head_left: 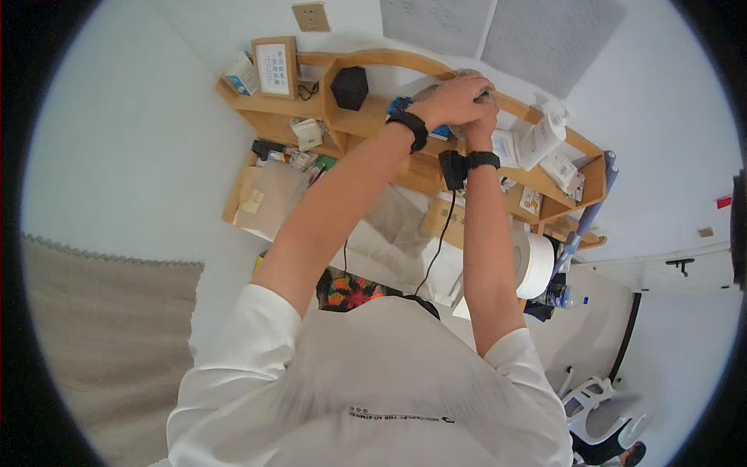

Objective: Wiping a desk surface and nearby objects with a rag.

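Note:
Over the upper shelf, my left hand [450, 103] and my right hand [480, 124] meet, fingers curled in and closed together. Something greyish shows at their far side, but the fingers hide most of it, so its kind is unclear. A blue package [440, 132] lies on the shelf just below my left hand. Right of my right hand stands a white bottle [542, 140]. A black wristband [408, 131] is on my left wrist. My right wrist has a black strap with a small black box [452, 169], from which a cable hangs.
The wooden shelf unit [381, 57] runs along the wall. It carries a framed card [274, 68], a black faceted object [350, 87] and small boxes. Lower right is a white round-ended appliance [535, 266]. A white chair [595, 401] stands far right; a beige curtain [117, 335] hangs left.

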Available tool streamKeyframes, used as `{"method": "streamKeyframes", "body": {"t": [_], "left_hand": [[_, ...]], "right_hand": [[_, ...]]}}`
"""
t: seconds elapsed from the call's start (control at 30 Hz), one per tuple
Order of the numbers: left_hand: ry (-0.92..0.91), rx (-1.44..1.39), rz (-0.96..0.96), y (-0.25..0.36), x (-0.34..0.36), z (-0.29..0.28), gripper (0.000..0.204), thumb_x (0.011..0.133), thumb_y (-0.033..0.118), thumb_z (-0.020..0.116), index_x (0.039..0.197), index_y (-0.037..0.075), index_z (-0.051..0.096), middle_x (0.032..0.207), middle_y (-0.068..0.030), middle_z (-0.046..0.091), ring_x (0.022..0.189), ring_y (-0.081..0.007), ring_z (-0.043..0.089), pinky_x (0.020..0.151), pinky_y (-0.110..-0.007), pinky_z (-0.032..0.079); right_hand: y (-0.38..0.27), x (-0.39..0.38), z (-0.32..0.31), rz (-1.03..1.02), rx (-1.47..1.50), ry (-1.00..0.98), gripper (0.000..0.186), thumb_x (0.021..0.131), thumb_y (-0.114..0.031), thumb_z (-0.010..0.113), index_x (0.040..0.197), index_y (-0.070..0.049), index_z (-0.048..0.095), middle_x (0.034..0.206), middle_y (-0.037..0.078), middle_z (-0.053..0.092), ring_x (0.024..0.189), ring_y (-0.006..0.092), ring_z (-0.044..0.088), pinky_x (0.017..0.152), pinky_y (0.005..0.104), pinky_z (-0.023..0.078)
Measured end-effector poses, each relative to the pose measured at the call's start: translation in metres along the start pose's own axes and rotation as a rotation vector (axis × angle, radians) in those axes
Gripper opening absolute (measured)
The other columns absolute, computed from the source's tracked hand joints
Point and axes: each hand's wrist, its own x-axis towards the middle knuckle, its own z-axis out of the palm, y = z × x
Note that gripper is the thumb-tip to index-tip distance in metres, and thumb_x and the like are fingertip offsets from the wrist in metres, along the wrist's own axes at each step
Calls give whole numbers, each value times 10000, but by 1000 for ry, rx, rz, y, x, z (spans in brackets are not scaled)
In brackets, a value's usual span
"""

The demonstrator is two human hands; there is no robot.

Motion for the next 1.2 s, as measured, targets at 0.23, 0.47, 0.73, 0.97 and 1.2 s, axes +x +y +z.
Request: {"method": "streamKeyframes", "body": {"t": [0.23, 0.47, 0.73, 0.97, 1.2], "left_hand": [[-86, 224, 113, -46, 24, 17, 408, 879, 355, 554, 1132, 37, 588, 1201, -167, 564, 1197, -348, 467, 1067, -416, 321], [-137, 164, 8, -24, 40, 42, 433, 904, 398, 515, 1185, 73, 567, 1276, -147, 507, 1279, -340, 371, 1103, -439, 263], [-26, 204, -35, -32, 10, 41, 407, 936, 365, 465, 1277, 145, 495, 1367, -150, 399, 1304, -373, 311, 1109, -470, 246], [2, 201, -93, -34, 6, 43, 411, 929, 350, 485, 1285, 145, 463, 1388, -155, 360, 1301, -408, 280, 1101, -482, 253], [39, 215, -75, -36, 4, 47, 445, 917, 351, 503, 1286, 108, 447, 1386, -191, 345, 1282, -437, 268, 1092, -512, 246]], "right_hand": [[14, 25, 14, 198, 306, -1, 570, 693, -424, 762, 1115, -63, 636, 1003, 176, 686, 972, 361, 649, 813, 441, 524], [95, 52, 59, -419, 872, 17, 509, 819, -326, 680, 1250, -82, 562, 1252, 153, 592, 1126, 282, 589, 955, 373, 463], [19, 6, 16, 3, 310, 150, 499, 836, -285, 639, 1191, 15, 459, 1133, 216, 580, 1116, 394, 507, 869, 472, 463], [6, 0, 5, 88, 435, 229, 422, 827, -286, 629, 1082, 12, 473, 1068, 222, 535, 1029, 429, 503, 831, 490, 461], [-2, -6, 4, 45, 330, 350, 351, 836, -230, 614, 1053, 10, 479, 1037, 240, 526, 981, 431, 528, 802, 477, 466]]}}
